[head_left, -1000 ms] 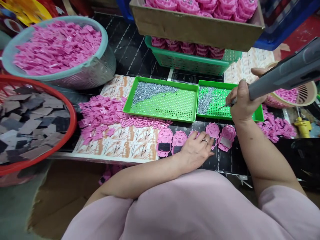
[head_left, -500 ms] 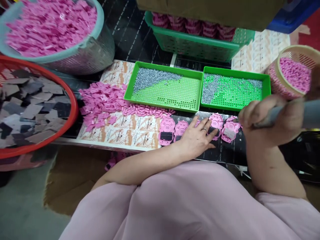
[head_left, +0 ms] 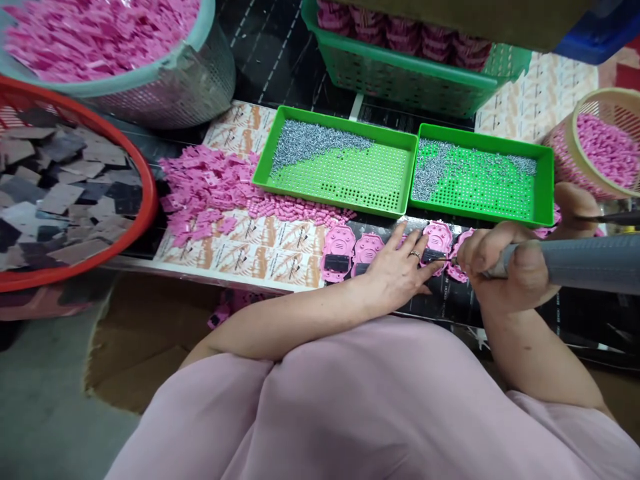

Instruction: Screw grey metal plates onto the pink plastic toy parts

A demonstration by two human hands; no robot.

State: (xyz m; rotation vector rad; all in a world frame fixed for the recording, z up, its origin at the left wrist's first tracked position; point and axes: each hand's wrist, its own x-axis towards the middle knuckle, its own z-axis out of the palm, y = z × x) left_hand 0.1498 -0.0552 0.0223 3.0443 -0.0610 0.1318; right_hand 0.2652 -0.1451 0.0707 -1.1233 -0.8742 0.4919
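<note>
My left hand lies with fingers spread over a row of pink plastic casings, a ring on one finger. It partly hides the casings beneath. A casing with a dark plate sits at its fingertips; two more, a left one and its neighbour, lie left of the hand. My right hand is closed around a grey electric screwdriver. The thin bit points left, its tip by the dark plate near my left fingers; whether it touches is unclear. Another casing is partly hidden by my right hand.
Green trays, one left and one right, hold small silvery screws. Pink parts lie heaped at left. Around stand a red basket, a pale blue basket, a green crate and a cream basket. Another person's hand shows at right.
My right hand has lowered the screwdriver and brought its bit left to the casing by my left hand. My left hand stays spread on the row. The view has shifted slightly.
</note>
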